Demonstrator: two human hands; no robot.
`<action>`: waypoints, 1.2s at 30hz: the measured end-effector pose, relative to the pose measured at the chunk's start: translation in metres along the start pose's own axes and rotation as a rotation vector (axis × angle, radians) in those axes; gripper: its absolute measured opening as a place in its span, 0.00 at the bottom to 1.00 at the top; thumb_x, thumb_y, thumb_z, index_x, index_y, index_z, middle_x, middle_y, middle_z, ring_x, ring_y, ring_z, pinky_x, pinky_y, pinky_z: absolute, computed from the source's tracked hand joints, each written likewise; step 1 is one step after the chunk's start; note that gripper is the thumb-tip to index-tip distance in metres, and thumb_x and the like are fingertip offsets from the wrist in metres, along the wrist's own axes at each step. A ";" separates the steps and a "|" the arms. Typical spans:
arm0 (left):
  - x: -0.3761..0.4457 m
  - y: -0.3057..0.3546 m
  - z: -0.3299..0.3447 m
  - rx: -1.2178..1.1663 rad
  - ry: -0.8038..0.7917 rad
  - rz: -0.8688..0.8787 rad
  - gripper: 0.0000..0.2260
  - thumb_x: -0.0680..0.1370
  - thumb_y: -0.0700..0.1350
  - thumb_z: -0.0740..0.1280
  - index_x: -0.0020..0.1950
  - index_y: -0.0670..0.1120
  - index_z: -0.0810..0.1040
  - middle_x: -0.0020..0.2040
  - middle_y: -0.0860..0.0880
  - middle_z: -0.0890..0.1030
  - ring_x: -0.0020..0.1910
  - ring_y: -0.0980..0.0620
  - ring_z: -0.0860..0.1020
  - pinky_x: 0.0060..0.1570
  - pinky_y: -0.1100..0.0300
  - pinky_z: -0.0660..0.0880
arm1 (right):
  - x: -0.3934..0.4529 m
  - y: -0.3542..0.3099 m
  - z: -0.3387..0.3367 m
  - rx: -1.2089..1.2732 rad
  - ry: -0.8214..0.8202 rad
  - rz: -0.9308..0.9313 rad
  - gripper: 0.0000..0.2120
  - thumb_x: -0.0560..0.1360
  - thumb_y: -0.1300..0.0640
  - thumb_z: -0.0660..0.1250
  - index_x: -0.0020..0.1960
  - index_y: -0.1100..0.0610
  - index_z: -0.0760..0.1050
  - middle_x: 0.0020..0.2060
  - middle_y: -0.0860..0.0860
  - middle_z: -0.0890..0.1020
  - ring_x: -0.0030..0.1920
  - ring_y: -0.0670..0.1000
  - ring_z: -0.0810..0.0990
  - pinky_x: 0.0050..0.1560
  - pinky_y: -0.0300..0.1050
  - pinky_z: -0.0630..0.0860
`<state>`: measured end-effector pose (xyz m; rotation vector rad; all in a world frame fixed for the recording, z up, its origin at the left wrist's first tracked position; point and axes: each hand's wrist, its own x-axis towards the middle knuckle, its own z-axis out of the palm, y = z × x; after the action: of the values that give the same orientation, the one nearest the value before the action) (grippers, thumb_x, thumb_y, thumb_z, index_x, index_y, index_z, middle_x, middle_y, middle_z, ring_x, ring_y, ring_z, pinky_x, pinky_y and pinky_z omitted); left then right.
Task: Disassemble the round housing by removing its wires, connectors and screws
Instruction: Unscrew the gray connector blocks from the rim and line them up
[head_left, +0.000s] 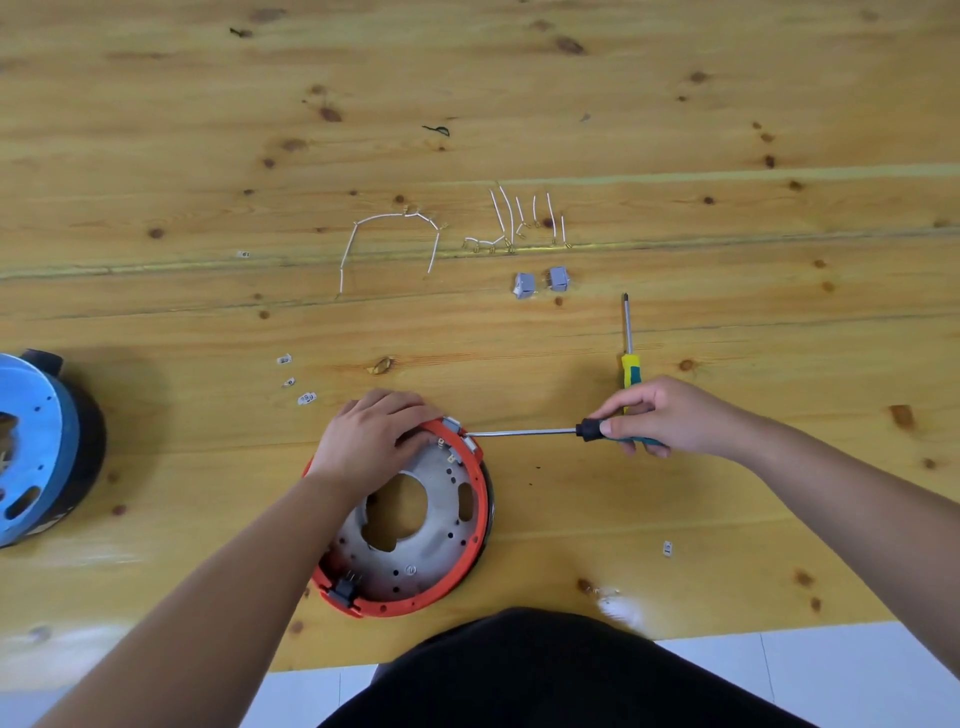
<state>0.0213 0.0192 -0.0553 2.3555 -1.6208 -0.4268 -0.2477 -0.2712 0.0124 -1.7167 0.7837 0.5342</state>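
The round housing (447, 566), an orange ring around a grey metal plate with a centre hole, stands tilted near the table's front edge. My left hand (371, 439) grips its upper rim, fingers curled over the edge. My right hand (660, 415) holds a black-and-teal screwdriver (524, 432) level, its tip touching a grey connector (453, 425) on the ring's top right. Another dark connector (344, 592) sits in the ring at lower left.
A yellow-handled screwdriver (629, 353) lies behind my right hand. Two grey switches (540, 282), loose white wires (389, 234) and small tags (306, 398) lie farther back. A blue round housing (36, 447) sits at the left edge. The wooden table (727, 545) ends in front.
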 end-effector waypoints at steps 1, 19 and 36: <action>0.000 -0.001 0.002 0.014 0.020 0.015 0.19 0.81 0.63 0.57 0.64 0.61 0.82 0.62 0.59 0.82 0.63 0.50 0.78 0.54 0.50 0.78 | 0.002 -0.004 -0.003 -0.014 -0.010 -0.001 0.05 0.80 0.48 0.72 0.51 0.39 0.85 0.37 0.51 0.87 0.27 0.49 0.74 0.32 0.35 0.72; -0.006 -0.001 0.022 0.207 0.184 0.094 0.15 0.84 0.56 0.59 0.63 0.56 0.81 0.59 0.53 0.83 0.52 0.46 0.82 0.41 0.52 0.76 | -0.023 0.034 0.059 0.282 0.095 0.019 0.07 0.81 0.54 0.71 0.58 0.48 0.84 0.36 0.53 0.84 0.26 0.49 0.70 0.31 0.40 0.71; -0.006 0.001 0.022 0.239 0.194 0.094 0.13 0.83 0.55 0.60 0.62 0.55 0.80 0.58 0.52 0.83 0.50 0.45 0.80 0.39 0.53 0.74 | -0.025 0.049 0.098 0.366 0.048 0.046 0.08 0.82 0.53 0.70 0.61 0.46 0.80 0.39 0.52 0.84 0.32 0.49 0.76 0.37 0.42 0.76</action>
<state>0.0105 0.0235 -0.0751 2.3846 -1.7639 0.0165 -0.2964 -0.1795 -0.0293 -1.3801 0.8971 0.3552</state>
